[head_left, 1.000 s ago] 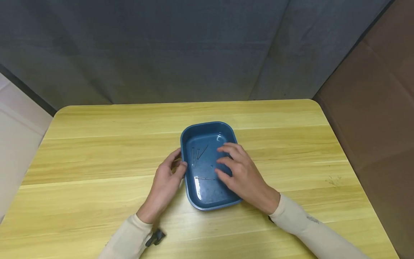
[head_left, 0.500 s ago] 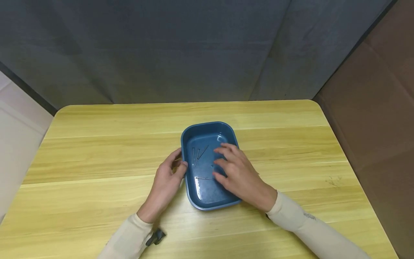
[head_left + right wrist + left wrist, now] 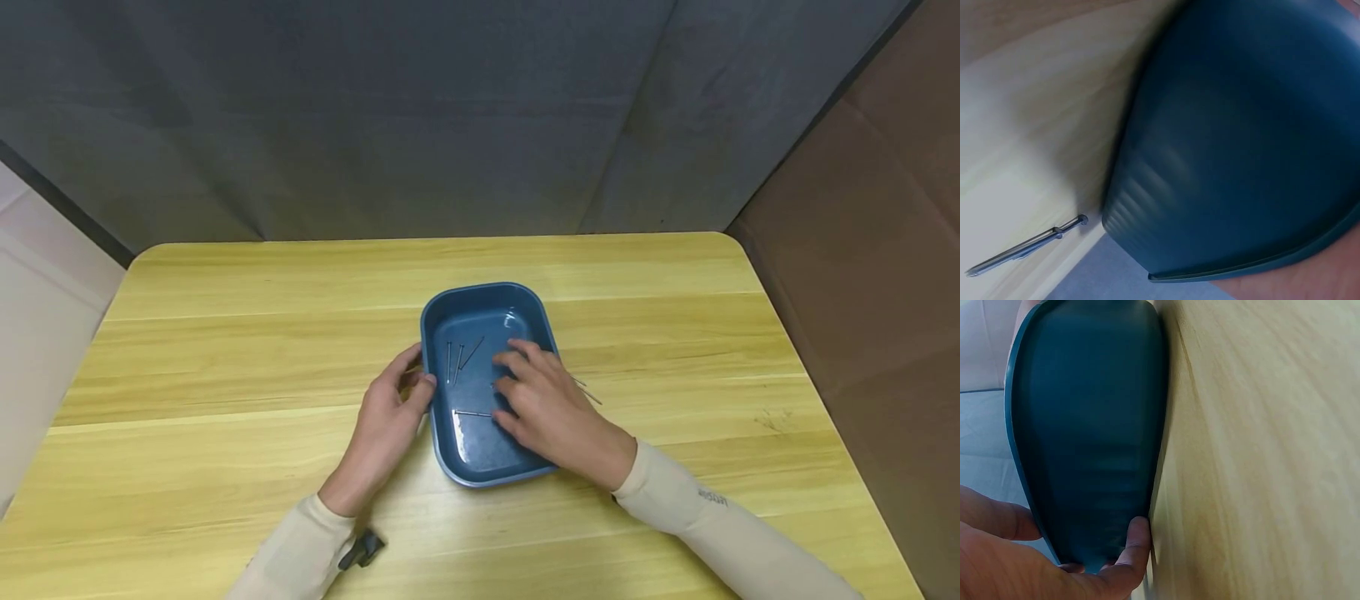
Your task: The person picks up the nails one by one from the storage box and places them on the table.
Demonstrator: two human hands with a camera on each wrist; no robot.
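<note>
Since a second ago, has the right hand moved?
Yes. The right hand has slid left and toward the person across the blue tray, uncovering nails on the table beside the tray's right rim.

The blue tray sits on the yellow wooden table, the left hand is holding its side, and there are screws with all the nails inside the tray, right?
Not quite. The blue tray on the yellow wooden table holds only thin nails, no screws; the head view shows that. The left hand does hold the tray's side.
</note>
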